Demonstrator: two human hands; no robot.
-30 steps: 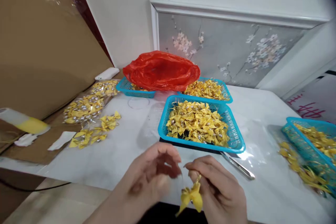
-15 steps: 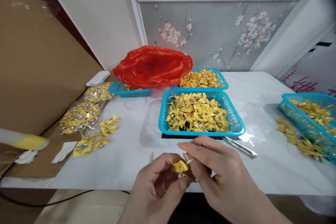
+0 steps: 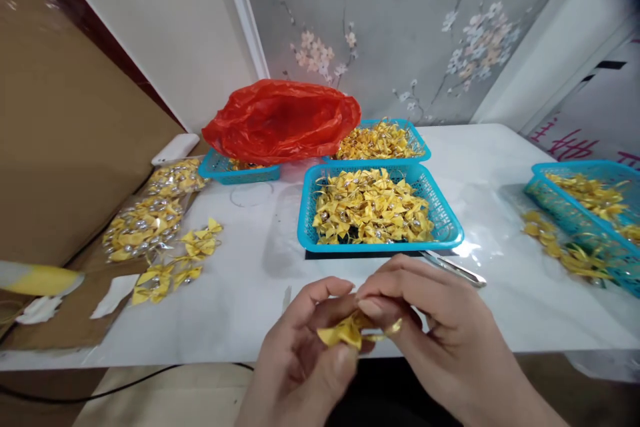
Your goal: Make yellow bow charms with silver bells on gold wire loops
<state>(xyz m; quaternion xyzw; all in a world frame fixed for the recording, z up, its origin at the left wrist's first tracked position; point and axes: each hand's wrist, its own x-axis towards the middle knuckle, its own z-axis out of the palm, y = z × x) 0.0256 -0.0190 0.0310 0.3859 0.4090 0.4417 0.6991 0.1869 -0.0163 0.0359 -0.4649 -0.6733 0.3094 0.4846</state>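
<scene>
A: What are the hands doing?

B: Both meet at the near edge of the white table, at about 6 o'clock. The left hand and the right hand together pinch a small yellow ribbon bow. The left grip is curled, thumb and fingers closed on the bow from below. The right grip is closed on it from above, and a thin gold loop shows at its fingertips.

A: What lies around them?

B: Just beyond the hands, at 12 o'clock, a blue basket is full of yellow bows. Metal tweezers lie at its near right corner. Behind it stands a second basket of bows, and at 11 o'clock a red plastic bag covers a third basket. At 9 to 10 o'clock, loose bows lie beside clear packets of bows. At 3 o'clock a fourth basket holds more, with some loose beside it.
</scene>
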